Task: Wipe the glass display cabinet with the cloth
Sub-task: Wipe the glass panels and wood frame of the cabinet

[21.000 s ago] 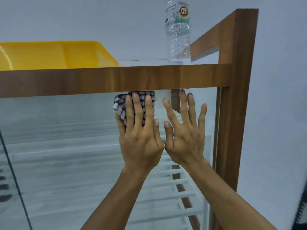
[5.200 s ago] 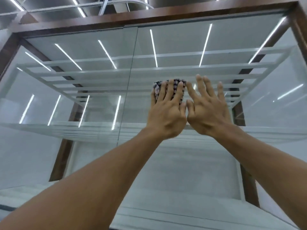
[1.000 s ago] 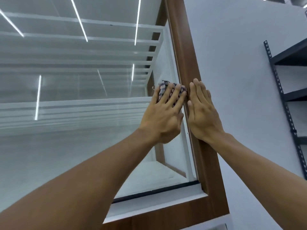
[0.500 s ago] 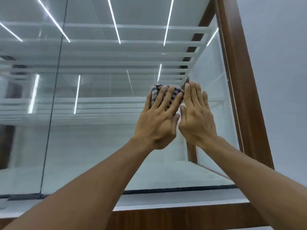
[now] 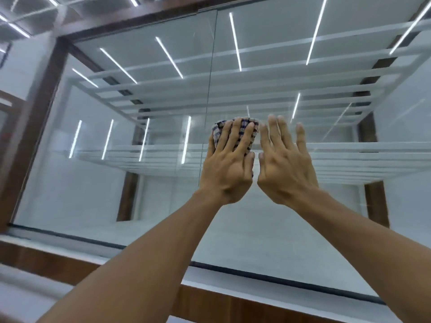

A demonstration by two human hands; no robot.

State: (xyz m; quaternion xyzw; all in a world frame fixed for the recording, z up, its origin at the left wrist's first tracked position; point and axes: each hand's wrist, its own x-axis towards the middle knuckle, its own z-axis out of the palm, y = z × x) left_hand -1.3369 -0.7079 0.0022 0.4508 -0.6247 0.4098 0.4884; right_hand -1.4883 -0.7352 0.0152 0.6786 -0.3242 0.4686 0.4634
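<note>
While our left hand (image 5: 227, 166) presses the blue-checked folded cloth (image 5: 242, 124) flat-fingered against the wood-framed glass display cabinet (image 5: 93, 187), just right of its vertical pane seam (image 5: 210, 78), our right hand (image 5: 286, 169) lies farther right, fingers spread, holding nothing. Mid-wipe, we judge; next stroke needs even pressure across the seam.

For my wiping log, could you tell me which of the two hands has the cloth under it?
The left hand: the checked cloth shows under its straight fingers, pressed on the glass. The right hand beside it is flat and bare.
</note>
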